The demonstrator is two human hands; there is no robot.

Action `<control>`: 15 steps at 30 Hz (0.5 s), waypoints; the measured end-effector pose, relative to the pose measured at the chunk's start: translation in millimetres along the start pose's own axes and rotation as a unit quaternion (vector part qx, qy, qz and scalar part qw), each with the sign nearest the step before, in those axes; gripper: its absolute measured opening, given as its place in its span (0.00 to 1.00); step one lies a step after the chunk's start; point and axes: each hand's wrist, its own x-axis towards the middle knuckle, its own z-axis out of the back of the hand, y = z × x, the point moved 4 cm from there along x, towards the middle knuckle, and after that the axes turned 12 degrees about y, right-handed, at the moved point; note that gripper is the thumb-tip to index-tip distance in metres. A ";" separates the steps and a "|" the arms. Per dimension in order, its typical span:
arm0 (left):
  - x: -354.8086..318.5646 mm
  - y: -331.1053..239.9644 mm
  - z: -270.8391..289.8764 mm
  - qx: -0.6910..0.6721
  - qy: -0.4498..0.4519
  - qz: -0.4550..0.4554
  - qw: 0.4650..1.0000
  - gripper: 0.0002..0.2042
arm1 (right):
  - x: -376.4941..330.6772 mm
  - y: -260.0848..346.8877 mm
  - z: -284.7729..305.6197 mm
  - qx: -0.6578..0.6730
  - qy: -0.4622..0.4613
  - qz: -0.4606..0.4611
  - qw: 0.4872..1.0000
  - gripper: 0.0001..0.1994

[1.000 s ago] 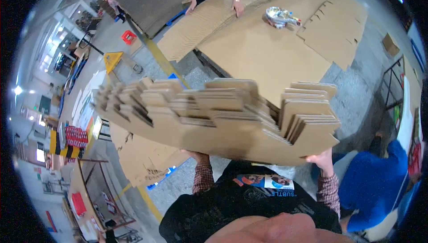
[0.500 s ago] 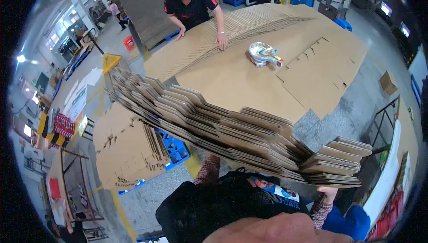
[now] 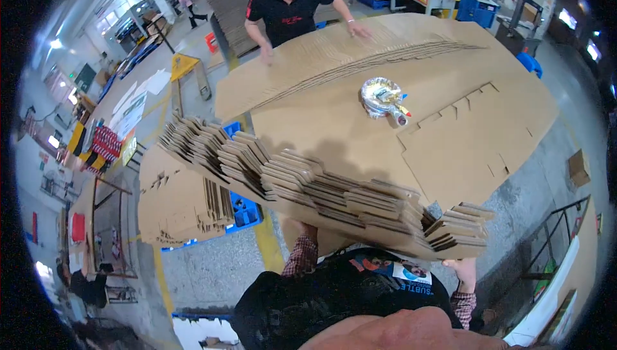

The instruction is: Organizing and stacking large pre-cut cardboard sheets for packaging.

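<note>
A thick bundle of die-cut corrugated cardboard sheets [image 3: 360, 212] spans the space before my body, its notched edges facing up and fanned in steps. From below, my right hand [image 3: 464, 269] grips its right end; the fingertips are hidden beneath the board. My left hand [image 3: 307, 229] is closed against the bundle's underside left of the middle, mostly covered by the cardboard. Beyond the bundle lies a wide layer of flat brown cardboard [image 3: 321, 115] with overlapping sheet edges. On it rests a silvery round bowl-like holder [image 3: 380, 96] with small coloured items.
At the far side a co-worker [image 3: 289, 9] in black and red has both hands over the cardboard. Left, a cut cardboard stack [image 3: 183, 205] sits on a blue pallet [image 3: 246, 212]. A yellow pallet jack [image 3: 184, 66] stands behind. A metal-framed rack [image 3: 559, 234] is at right.
The bundle has tipped, showing more of its near face, and its right end has shifted left with my right hand. The co-worker's hands have moved apart and away from the sheet edges.
</note>
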 end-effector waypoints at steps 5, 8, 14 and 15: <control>0.5 2.2 10.5 0.025 -0.061 -0.014 0.998 0.29 | 31.5 -21.0 21.9 0.005 0.002 -0.023 1.000 0.32; -18.1 -12.9 37.1 0.029 -0.121 -0.043 0.991 0.29 | 54.0 -52.6 38.1 0.020 0.052 -0.059 0.997 0.30; 4.2 18.9 41.4 0.027 -0.185 -0.044 0.981 0.29 | 83.0 -59.4 42.9 -0.008 0.020 -0.037 0.999 0.21; 8.1 16.2 49.8 0.026 -0.191 -0.043 0.980 0.28 | 90.0 -64.0 45.5 -0.017 0.007 -0.028 0.999 0.20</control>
